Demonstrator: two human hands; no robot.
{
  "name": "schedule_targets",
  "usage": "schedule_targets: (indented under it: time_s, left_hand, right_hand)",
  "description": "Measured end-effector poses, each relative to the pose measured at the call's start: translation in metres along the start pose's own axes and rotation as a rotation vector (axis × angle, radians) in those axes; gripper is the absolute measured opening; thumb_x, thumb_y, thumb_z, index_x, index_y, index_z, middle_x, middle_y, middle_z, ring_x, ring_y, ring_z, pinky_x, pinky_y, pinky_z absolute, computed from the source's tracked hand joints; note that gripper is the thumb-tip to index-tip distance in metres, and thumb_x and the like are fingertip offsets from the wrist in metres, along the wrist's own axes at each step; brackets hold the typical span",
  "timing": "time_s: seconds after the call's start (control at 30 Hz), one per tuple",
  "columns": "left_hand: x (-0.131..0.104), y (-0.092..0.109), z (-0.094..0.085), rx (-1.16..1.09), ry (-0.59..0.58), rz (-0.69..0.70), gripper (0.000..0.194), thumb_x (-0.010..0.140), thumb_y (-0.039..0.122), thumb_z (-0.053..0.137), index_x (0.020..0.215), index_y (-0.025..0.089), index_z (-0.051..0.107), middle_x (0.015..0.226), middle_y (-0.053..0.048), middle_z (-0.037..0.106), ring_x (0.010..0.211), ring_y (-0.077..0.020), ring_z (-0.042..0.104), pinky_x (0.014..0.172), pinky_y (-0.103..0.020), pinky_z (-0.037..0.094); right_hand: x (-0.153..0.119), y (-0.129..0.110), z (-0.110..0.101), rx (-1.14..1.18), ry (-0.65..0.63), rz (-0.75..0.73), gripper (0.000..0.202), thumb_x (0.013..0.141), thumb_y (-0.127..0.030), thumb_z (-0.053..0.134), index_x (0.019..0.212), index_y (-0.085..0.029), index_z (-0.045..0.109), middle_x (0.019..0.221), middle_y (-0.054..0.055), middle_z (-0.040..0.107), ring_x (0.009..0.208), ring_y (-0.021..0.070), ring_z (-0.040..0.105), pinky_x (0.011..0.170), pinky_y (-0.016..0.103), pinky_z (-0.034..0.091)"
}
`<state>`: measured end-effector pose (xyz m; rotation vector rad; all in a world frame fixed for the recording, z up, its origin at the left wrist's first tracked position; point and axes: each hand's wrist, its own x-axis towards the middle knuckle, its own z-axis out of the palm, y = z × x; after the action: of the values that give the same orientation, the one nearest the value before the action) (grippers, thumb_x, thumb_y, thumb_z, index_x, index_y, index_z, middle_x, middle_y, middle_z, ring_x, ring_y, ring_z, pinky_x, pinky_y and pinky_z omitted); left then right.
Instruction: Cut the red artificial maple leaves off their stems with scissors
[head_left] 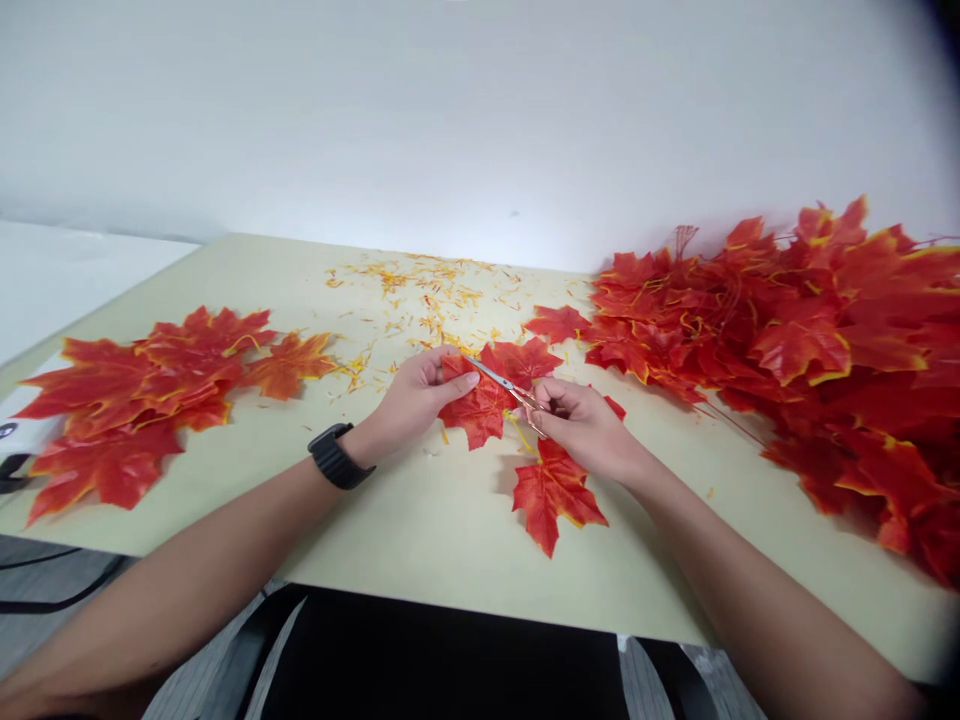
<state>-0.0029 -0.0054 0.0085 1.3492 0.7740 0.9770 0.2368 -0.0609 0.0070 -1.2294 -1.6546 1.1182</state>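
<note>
My left hand (pixel 416 398) holds a red artificial maple leaf (pixel 480 405) by its edge, just above the pale table (pixel 420 520). My right hand (pixel 585 425) grips small metal scissors (pixel 504 384), whose blades lie across that leaf. A black watch (pixel 339 456) sits on my left wrist. Another red leaf (pixel 553 492) lies on the table below my right hand, partly under it. A further leaf (pixel 525 358) lies just behind the held one.
A big heap of red-orange leaves on stems (pixel 810 340) fills the table's right side. A flat spread of single leaves (pixel 142 395) lies at the left. Yellow trimmings (pixel 427 295) are scattered behind my hands. A white wall rises beyond the far table edge.
</note>
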Motion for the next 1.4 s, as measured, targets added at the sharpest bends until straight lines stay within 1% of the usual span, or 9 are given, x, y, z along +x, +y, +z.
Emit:
schedule_targets:
  time_s: [0.23,0.4,0.5,0.67,0.8,0.93,1.13,1.3,1.4]
  left_hand:
    - [-0.001,0.001,0.002,-0.031,0.005,0.010,0.034,0.080,0.041,0.087,0.083,0.017,0.062,0.068,0.003,0.060,0.058,-0.0080,0.052,0.057,-0.021,0.042]
    - [-0.002,0.001,0.003,-0.048,0.005,0.027,0.033,0.081,0.039,0.087,0.081,0.017,0.062,0.068,0.003,0.059,0.058,-0.0076,0.051,0.057,-0.021,0.042]
    - [-0.002,0.002,0.004,-0.089,0.004,0.030,0.035,0.081,0.039,0.087,0.079,0.018,0.060,0.068,0.004,0.058,0.059,-0.0075,0.050,0.057,-0.021,0.042]
    - [0.000,0.003,0.002,-0.078,0.022,0.044,0.036,0.082,0.039,0.087,0.077,0.017,0.059,0.068,0.004,0.057,0.060,-0.0076,0.050,0.059,-0.021,0.042]
    - [0.000,0.000,0.000,-0.043,0.014,0.043,0.035,0.084,0.040,0.086,0.078,0.018,0.059,0.068,0.004,0.056,0.060,-0.0080,0.048,0.058,-0.021,0.039]
    - [0.000,-0.001,0.001,-0.054,0.017,0.032,0.034,0.083,0.040,0.087,0.080,0.017,0.062,0.069,0.003,0.057,0.061,-0.0086,0.049,0.059,-0.022,0.040]
    - [0.001,0.003,0.002,-0.192,0.063,-0.041,0.032,0.076,0.037,0.092,0.079,0.016,0.068,0.076,0.000,0.067,0.068,-0.0105,0.060,0.067,-0.023,0.050]
    - [0.006,0.011,-0.005,-0.348,0.191,-0.093,0.026,0.072,0.027,0.093,0.077,0.015,0.071,0.078,-0.001,0.069,0.070,-0.0111,0.065,0.066,-0.021,0.054]
    - [0.008,0.019,-0.010,-0.441,0.299,-0.072,0.022,0.072,0.018,0.090,0.072,0.016,0.068,0.074,0.001,0.066,0.066,-0.0089,0.062,0.061,-0.018,0.052]
  right_hand:
    - [0.000,0.001,0.000,0.013,0.003,-0.024,0.032,0.090,-0.024,0.065,0.070,-0.023,0.040,0.077,0.000,0.062,0.073,0.0152,0.054,0.065,0.029,0.035]
    - [0.000,-0.001,0.000,-0.020,0.026,-0.028,0.034,0.090,-0.025,0.066,0.068,-0.023,0.041,0.071,-0.002,0.055,0.071,0.0154,0.053,0.064,0.029,0.034]
    - [0.003,0.000,0.000,0.037,0.085,-0.024,0.040,0.092,-0.033,0.070,0.068,-0.023,0.040,0.070,-0.002,0.051,0.072,0.0156,0.051,0.066,0.029,0.034]
    - [0.007,0.002,-0.005,0.139,0.289,-0.052,0.049,0.091,-0.046,0.077,0.067,-0.022,0.042,0.070,-0.003,0.043,0.066,0.0132,0.037,0.063,0.030,0.026]
    - [0.007,-0.001,-0.010,0.165,0.313,0.010,0.047,0.093,-0.058,0.074,0.070,-0.022,0.054,0.071,-0.001,0.047,0.066,0.0144,0.038,0.063,0.031,0.027]
    - [0.005,-0.003,-0.011,0.199,0.329,0.035,0.047,0.092,-0.064,0.073,0.072,-0.023,0.063,0.077,0.001,0.058,0.072,0.0162,0.047,0.068,0.032,0.035]
    - [0.005,0.000,-0.010,0.263,0.312,0.095,0.039,0.086,-0.058,0.083,0.074,-0.024,0.070,0.089,0.002,0.071,0.088,0.0186,0.062,0.084,0.032,0.046]
    - [0.006,-0.005,-0.012,0.395,0.297,0.211,0.038,0.082,-0.062,0.085,0.088,-0.025,0.079,0.108,0.007,0.079,0.103,0.0245,0.069,0.089,0.036,0.051]
    - [0.005,-0.010,-0.013,0.403,0.323,0.256,0.039,0.076,-0.059,0.091,0.082,-0.024,0.076,0.111,0.008,0.080,0.110,0.0271,0.070,0.089,0.037,0.051]
